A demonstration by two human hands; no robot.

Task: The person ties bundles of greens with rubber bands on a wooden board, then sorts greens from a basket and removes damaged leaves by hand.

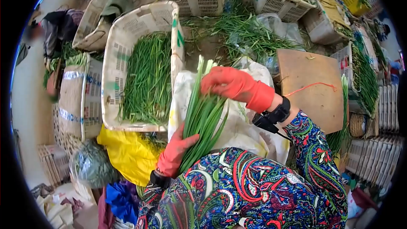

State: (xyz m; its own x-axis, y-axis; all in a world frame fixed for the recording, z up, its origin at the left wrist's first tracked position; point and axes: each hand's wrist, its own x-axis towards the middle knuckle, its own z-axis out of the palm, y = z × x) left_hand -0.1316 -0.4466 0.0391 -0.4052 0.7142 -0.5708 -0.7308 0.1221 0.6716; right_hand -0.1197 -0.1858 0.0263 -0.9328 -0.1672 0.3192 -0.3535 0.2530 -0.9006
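Observation:
A bundle of garlic chives (pixel 199 116) stands tilted over my lap, its pale stalk ends up and its green leaves fanning down. My left hand (pixel 174 152), in a red rubber glove, is closed around the lower leaves. Up near the pale ends, my right hand (pixel 231 85), also red-gloved, has its fingers curled against the bundle; its fingertips are partly hidden among the leaves. A dirty white cloth (pixel 250 133) covers my lap beneath the bundle.
To the left stands a white plastic crate (pixel 111 70) of chives. Loose greens (pixel 250 29) lie ahead near clear plastic. A wooden board (pixel 311 89) with a red string (pixel 313 85) is at right. A yellow sheet (pixel 131 154) lies left; another person (pixel 63 29) bends at far left.

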